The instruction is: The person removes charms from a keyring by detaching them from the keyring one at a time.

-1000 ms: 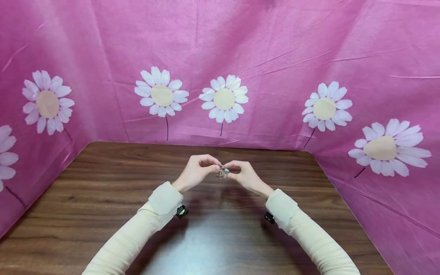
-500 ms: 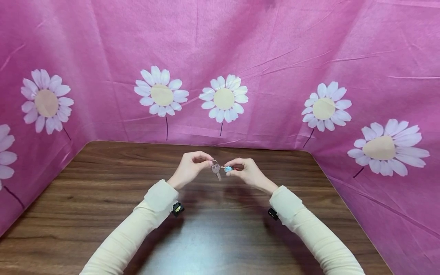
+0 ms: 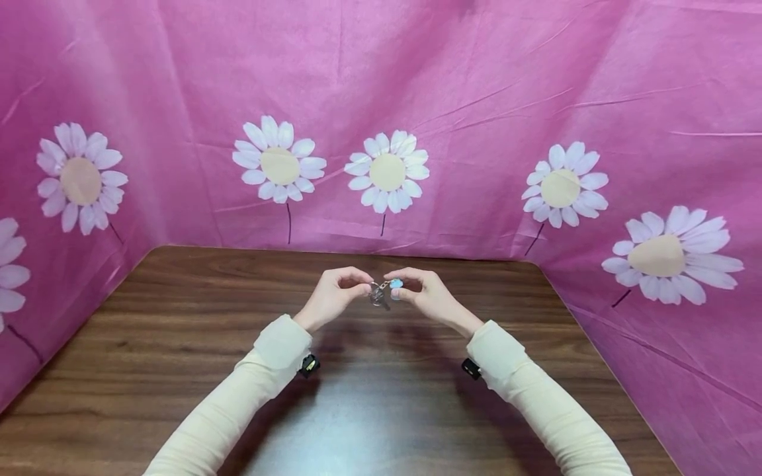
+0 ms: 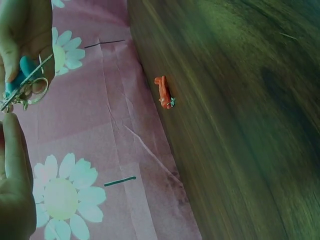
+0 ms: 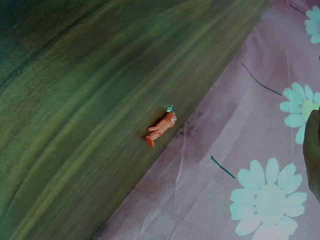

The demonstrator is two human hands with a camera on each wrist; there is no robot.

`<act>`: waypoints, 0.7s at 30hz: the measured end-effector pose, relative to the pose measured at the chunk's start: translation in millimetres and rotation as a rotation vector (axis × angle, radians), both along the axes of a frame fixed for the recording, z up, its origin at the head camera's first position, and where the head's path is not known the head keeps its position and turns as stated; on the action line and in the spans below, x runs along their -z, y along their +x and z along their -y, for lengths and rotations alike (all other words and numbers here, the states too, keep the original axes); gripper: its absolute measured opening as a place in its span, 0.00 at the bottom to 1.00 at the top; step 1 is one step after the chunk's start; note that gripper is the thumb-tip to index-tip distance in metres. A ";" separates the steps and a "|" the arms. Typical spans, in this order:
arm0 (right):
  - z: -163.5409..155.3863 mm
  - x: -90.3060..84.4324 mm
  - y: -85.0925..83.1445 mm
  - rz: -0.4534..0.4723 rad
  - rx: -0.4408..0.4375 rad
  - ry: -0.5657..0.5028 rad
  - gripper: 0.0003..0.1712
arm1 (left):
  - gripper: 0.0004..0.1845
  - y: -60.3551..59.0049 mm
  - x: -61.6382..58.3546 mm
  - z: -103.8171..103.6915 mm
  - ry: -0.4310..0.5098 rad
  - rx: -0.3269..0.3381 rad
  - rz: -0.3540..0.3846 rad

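Over the far half of the table, both hands hold one keychain between them. My left hand (image 3: 333,297) pinches the metal key ring (image 3: 374,295) between thumb and index finger. A dark key (image 3: 383,304) hangs from that ring. My right hand (image 3: 430,294) pinches a small blue charm (image 3: 395,284), joined to the ring by a short chain (image 3: 384,285). In the left wrist view the blue charm (image 4: 25,70) and the ring (image 4: 39,93) show between both hands. The right wrist view catches only an edge of the right hand (image 5: 313,150).
A small orange figure with a green tip (image 4: 163,93) lies on the wooden table (image 3: 357,410) near its far edge; the head view does not show it. Pink cloth with daisies (image 3: 476,66) stands around the table's back and sides.
The hands have drawn apart a little from where they were a second ago. The key and the blue charm, bunched together then, now show separately with the chain between them.
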State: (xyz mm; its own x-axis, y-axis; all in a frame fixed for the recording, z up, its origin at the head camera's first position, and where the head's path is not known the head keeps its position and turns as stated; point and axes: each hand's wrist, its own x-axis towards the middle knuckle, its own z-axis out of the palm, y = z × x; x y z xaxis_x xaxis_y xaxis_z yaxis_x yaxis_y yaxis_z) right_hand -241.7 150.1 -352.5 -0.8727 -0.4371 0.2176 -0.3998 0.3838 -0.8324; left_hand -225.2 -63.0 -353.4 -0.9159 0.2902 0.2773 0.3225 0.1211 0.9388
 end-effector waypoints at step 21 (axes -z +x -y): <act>7.5 -9.3 7.2 -0.003 0.051 0.098 0.09 | 0.04 -5.6 21.9 -6.6 -0.055 -0.016 -0.035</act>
State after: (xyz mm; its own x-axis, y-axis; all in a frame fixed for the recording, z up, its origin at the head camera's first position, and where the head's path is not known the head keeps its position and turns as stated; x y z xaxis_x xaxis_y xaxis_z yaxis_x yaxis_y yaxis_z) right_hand -234.5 142.5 -343.2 -0.8936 -0.4115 0.1790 -0.3804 0.4831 -0.7886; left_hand -230.8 -56.4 -375.2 -0.9105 0.2914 0.2934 0.3529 0.1775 0.9187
